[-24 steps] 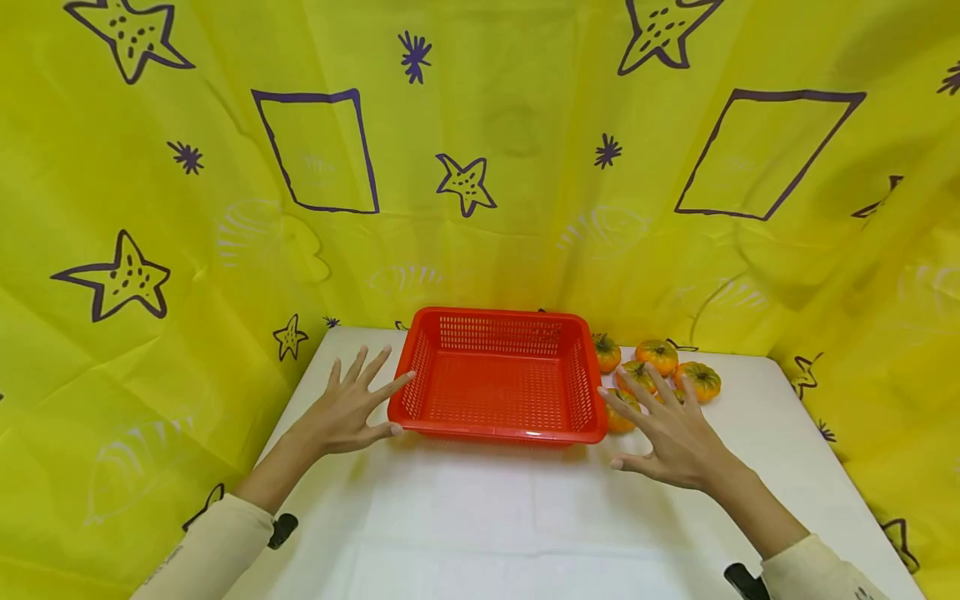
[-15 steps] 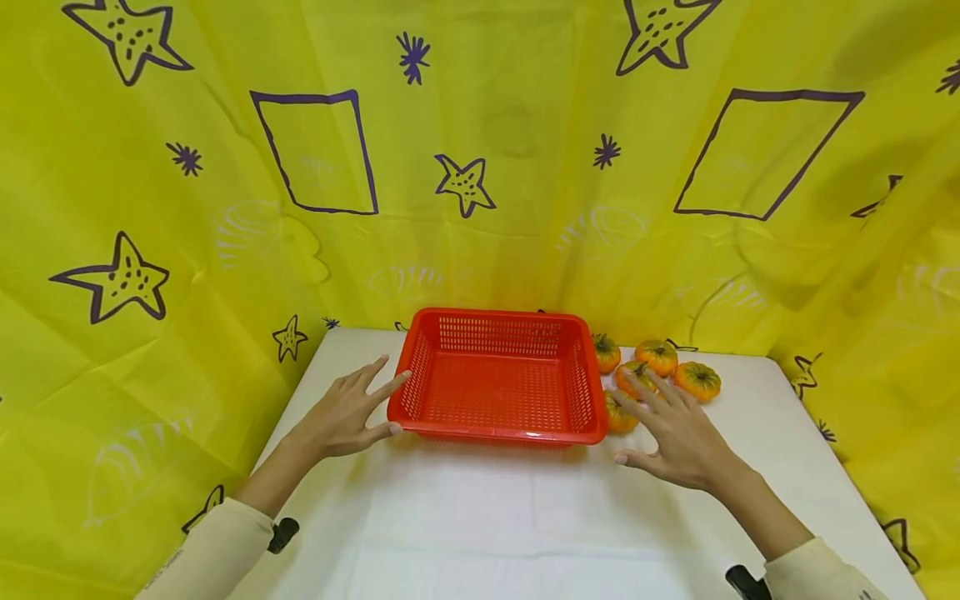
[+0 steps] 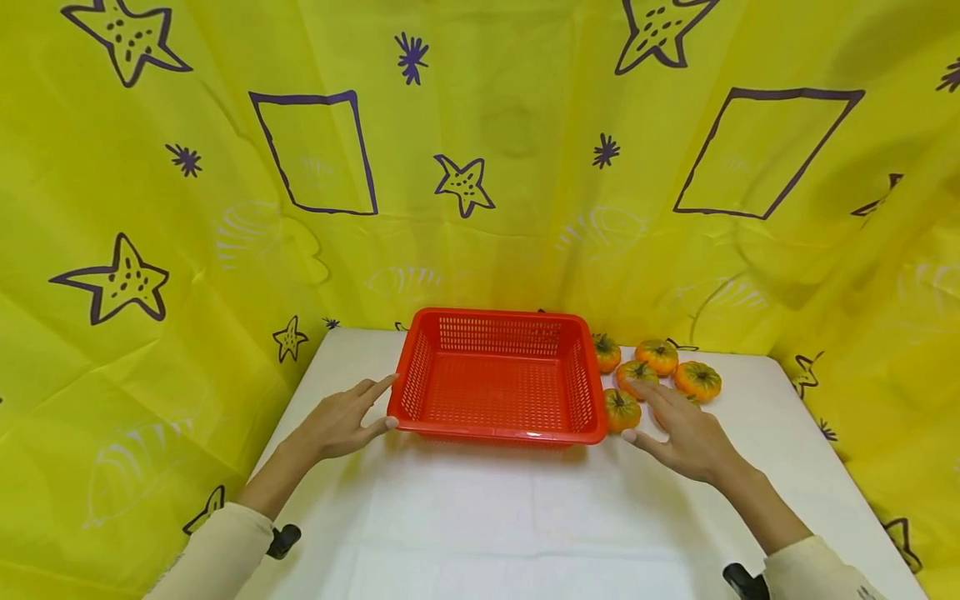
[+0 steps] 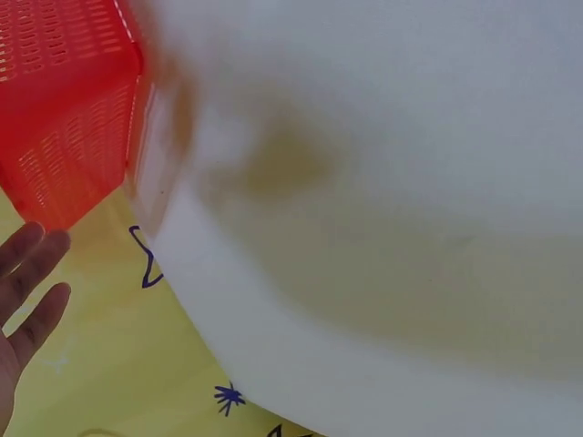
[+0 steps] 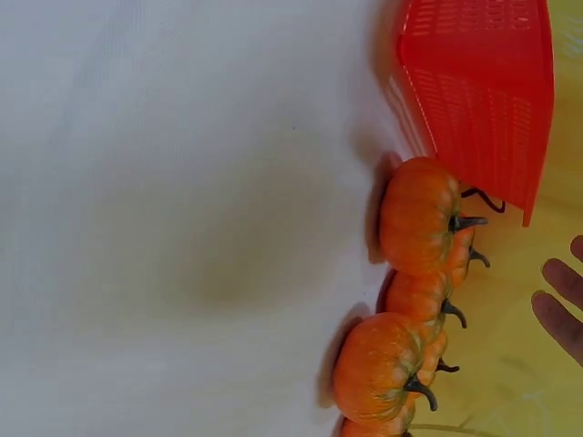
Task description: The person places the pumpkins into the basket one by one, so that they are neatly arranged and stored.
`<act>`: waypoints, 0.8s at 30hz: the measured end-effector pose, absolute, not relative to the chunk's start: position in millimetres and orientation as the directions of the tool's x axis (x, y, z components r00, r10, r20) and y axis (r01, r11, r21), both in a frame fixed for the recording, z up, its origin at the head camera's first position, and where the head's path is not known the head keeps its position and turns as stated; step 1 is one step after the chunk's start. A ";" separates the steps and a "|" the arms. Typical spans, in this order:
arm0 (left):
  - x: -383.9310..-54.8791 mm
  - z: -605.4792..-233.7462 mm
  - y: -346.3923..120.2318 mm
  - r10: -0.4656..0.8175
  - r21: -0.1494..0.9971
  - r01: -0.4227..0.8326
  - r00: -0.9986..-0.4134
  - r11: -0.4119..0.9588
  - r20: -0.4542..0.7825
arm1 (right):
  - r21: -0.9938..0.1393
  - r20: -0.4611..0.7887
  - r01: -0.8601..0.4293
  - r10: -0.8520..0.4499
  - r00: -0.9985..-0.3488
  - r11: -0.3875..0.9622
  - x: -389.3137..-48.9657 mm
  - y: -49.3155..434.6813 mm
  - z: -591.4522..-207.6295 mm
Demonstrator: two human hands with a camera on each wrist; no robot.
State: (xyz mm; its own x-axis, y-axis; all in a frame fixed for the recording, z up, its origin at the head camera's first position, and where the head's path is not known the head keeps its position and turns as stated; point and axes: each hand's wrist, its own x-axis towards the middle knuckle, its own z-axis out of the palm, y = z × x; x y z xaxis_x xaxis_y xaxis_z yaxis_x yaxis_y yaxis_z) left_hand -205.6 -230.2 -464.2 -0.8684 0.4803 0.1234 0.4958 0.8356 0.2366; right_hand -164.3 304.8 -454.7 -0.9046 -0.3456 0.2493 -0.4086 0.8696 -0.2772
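A red plastic basket with perforated walls sits on the table, nothing inside it. My left hand is beside its left side, fingertips and thumb right at the rim, fingers loosely extended. My right hand hovers over several small orange pumpkins to the basket's right, fingers relaxed, thumb apart and holding nothing. In the left wrist view the fingers appear just below the basket. The right wrist view shows pumpkins with dark stems in a cluster by the basket, fingertips at the right edge.
The white table stretches in front of the basket. Yellow curtains with drawn stars and rectangles enclose its back and sides. Dark wrist-camera mounts show at both sleeves.
Both hands have brought their spread fingers closer together and lowered them slightly. The right hand has drawn back a little, uncovering more of the front pumpkin. Basket and pumpkins stay put.
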 end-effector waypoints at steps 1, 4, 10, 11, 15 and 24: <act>-205.7 -465.1 -230.6 0.473 0.253 0.485 -0.874 0.837 0.109 | -0.300 0.234 -0.389 -0.328 -0.915 0.871 -164.7 305.2 -455.3; -206.8 -468.3 -231.2 0.453 0.314 0.448 -0.889 0.837 0.060 | -0.360 0.202 -0.338 -0.281 -0.938 0.869 -165.6 306.7 -457.1; -209.0 -473.4 -228.8 0.439 0.429 0.394 -0.898 0.813 -0.008 | -0.466 0.173 -0.268 -0.210 -0.962 0.843 -168.8 309.8 -464.8; -209.4 -474.7 -228.4 0.442 0.448 0.390 -0.897 0.804 -0.013 | -0.481 0.173 -0.262 -0.202 -0.964 0.837 -169.7 310.5 -466.8; -210.8 -479.2 -226.3 0.460 0.506 0.391 -0.888 0.769 -0.014 | -0.526 0.187 -0.252 -0.179 -0.966 0.812 -173.9 313.9 -475.4; -213.0 -482.9 -223.1 0.469 0.546 0.398 -0.883 0.737 0.010 | -0.603 0.178 -0.214 -0.132 -0.975 0.768 -181.7 317.2 -494.5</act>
State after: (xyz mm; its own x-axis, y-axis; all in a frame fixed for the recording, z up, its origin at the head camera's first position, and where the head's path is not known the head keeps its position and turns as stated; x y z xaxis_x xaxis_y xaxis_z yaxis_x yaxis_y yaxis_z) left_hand -213.0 -223.1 -482.9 -0.8832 0.4689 0.0098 0.3976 0.7375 0.5460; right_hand -181.7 317.2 -494.5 -0.9751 -0.1319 0.1782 -0.2142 0.7683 -0.6031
